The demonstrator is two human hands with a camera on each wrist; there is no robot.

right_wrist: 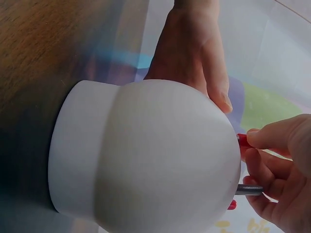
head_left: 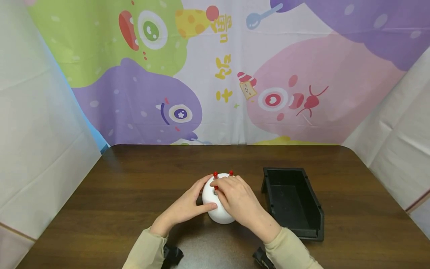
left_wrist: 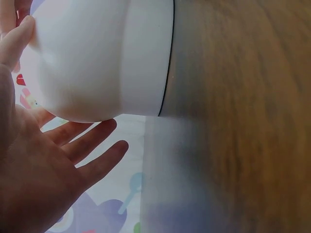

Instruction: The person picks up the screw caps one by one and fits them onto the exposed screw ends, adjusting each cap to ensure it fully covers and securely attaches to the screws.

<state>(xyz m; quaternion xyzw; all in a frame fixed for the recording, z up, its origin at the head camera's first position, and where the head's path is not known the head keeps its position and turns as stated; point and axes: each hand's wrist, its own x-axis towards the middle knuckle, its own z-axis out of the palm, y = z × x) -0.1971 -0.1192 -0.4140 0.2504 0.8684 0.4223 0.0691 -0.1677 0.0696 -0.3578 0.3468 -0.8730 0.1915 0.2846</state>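
Note:
A smooth white dome-shaped body (head_left: 222,215) on a short cylindrical base (right_wrist: 80,145) stands upright on the table. Red-tipped pegs stick out of its top, one red tip (head_left: 231,173) at the far right. A grey threaded metal rod (right_wrist: 250,190) also projects from the top. My left hand (head_left: 188,203) rests against the dome's left side, thumb in front, fingers fairly straight and spread in the left wrist view. Over the top, my right hand (head_left: 240,198) pinches a red cap (right_wrist: 244,140) between thumb and fingers. Its lower fingers pass close to the rod; contact there is unclear.
A black open bin (head_left: 292,201) sits on the dark wood table (head_left: 134,179), right of the dome. Black straps (head_left: 173,256) show at both wrists. A printed cartoon curtain (head_left: 231,74) hangs behind the table's far edge.

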